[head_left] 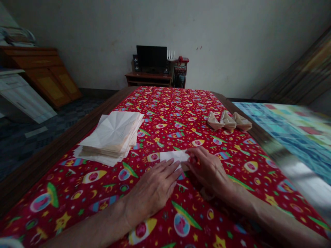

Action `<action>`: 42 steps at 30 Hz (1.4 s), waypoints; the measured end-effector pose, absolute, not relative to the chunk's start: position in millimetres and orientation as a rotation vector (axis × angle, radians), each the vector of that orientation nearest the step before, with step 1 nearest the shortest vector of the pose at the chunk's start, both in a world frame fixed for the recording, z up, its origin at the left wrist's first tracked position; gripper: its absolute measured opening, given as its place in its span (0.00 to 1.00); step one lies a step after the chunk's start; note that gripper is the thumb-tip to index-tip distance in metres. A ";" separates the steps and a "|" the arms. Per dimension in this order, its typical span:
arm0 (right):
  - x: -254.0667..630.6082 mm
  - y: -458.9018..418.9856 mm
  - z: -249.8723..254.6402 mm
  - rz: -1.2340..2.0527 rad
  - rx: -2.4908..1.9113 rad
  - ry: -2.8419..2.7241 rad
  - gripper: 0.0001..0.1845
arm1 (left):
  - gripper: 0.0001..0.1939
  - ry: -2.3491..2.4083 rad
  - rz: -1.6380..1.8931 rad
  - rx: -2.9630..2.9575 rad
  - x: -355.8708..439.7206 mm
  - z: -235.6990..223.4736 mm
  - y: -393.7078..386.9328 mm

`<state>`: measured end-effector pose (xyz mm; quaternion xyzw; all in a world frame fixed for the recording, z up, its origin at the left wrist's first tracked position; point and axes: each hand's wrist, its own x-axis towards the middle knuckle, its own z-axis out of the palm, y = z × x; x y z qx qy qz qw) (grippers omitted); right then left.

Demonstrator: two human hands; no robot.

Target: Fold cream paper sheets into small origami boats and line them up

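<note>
1. The right hand (209,172) sits at the right end of a white folded paper (174,156), its fingers (192,158) pressed together and pinching that end
2. The left hand (152,193) lies flat just left of and nearer than the right hand, its fingers (170,168) close together and extended, the tips reaching the paper's near edge
3. The white folded paper lies on a red rocket-print cloth (170,103), near the middle of the counter and between both hands
4. A thick stack of creased paper sheets (111,136) sits to the far left of the hands, well clear of them, with open cloth between
5. Three tan folded paper pieces (229,121) stand in a row toward the right, farther away than the right hand, with open cloth between them and it
6. Nothing stands between the hands and the paper, and printed cloth stretches far ahead of them
7. The wooden counter edge (77,137) runs along the left side; a similar edge lies right, beside a blurred blue-and-green checked bedcover (284,131)
8. Beyond the far end stand a black monitor (151,58) and a red telephone (183,59) on or beside a low wooden stand (147,79); a wooden cabinet (38,72) stands far left
</note>
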<state>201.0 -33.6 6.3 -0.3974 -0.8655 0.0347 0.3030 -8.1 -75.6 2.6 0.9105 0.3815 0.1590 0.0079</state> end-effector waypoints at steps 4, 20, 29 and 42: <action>201.2 -58.7 15.5 0.083 -0.943 -2.599 0.11 | 0.20 1.181 0.504 2.838 -7.5 5.3 -76.0; 214.0 -59.6 17.2 0.013 -1.000 -2.736 0.08 | 0.17 1.153 0.434 2.996 -19.8 9.9 -74.2; 221.6 -59.7 12.8 0.016 -1.002 -2.691 0.11 | 0.17 1.183 0.477 3.048 -33.8 11.3 -77.3; 221.1 -61.2 14.4 0.022 -0.982 -2.673 0.08 | 0.16 1.207 0.610 3.067 -48.0 9.4 -84.3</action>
